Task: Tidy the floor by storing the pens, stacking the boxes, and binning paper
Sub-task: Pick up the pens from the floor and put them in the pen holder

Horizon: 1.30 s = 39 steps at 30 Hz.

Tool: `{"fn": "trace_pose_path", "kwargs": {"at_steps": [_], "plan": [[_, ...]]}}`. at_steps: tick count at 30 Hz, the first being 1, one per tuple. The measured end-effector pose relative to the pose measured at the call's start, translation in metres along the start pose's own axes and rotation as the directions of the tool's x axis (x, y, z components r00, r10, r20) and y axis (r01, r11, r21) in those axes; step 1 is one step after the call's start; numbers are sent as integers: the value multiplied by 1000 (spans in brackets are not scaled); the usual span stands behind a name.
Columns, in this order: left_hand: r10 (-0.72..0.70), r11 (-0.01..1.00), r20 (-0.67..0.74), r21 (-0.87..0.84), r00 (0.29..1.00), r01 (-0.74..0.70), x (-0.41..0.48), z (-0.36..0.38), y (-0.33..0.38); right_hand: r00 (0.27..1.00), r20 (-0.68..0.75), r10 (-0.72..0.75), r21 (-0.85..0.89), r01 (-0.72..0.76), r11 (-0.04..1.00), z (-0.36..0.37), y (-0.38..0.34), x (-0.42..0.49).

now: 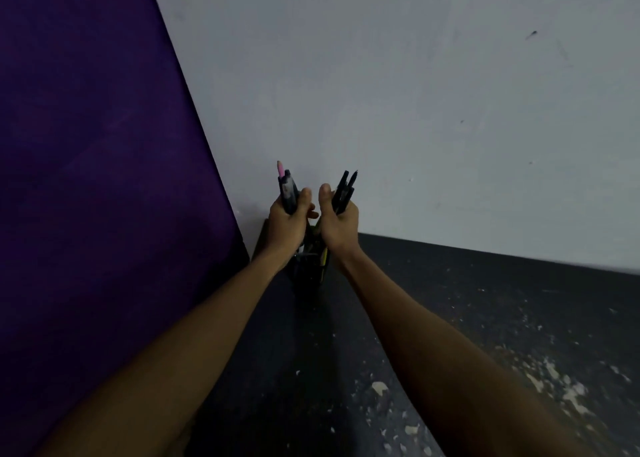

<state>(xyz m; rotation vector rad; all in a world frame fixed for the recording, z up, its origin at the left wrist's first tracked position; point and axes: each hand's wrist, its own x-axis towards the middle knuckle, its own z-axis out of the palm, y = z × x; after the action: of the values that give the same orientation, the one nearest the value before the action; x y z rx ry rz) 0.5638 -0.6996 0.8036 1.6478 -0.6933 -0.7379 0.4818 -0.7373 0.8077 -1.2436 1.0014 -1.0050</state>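
A pink-tipped bundle of pens (286,189) is gripped in the curled left hand (289,222) and a black bundle (344,191) in the curled right hand (338,224), both held upright just above a dark holder (308,271) on the speckled floor (467,318) by the white wall (415,110).

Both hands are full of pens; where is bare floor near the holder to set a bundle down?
Bare: the dark floor between the forearms, short of the pen holder, and the strip right of it along the white wall. Crowded: pale scraps litter the lower right; the corner by the purple panel is tight under the left hand and right hand gripping pens.
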Motion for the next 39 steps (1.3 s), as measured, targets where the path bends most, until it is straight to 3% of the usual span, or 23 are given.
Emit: {"fn": "trace_pose_path", "kwargs": {"at_steps": [4, 6, 8, 13, 20, 28, 34, 39], "plan": [[-4, 1000, -18, 8, 1000, 4, -6, 6, -8, 994, -101, -50, -93, 41, 995, 14, 19, 6], [-4, 996, -63, 91, 998, 9, -7, 7, -12, 990, -135, -50, -199, 22, 980, 16, 24, 4], [8, 987, -92, 159, 996, 6, -5, 4, -17, 992, -112, -53, -312, 15, 950, 12, 26, -1], [-66, 991, -22, 118, 998, 68, -4, 6, -30, 998, -55, -44, -465, 13, 885, 1, 35, -9], [-61, 998, -48, 30, 997, 62, -3, 11, -37, 998, -13, -55, -327, 47, 944, 5, 42, -16], [-64, 998, -140, -23, 988, 61, -17, 11, -38, 991, 70, -113, -326, 130, 937, 3, 46, -19], [14, 997, 25, -76, 1000, -12, -21, -1, -35, 984, 145, -103, -235, 136, 963, -3, 40, -21], [31, 996, 82, -85, 996, -24, -18, -4, -26, 978, 185, -100, -199, 137, 970, -6, 33, -22]]}}
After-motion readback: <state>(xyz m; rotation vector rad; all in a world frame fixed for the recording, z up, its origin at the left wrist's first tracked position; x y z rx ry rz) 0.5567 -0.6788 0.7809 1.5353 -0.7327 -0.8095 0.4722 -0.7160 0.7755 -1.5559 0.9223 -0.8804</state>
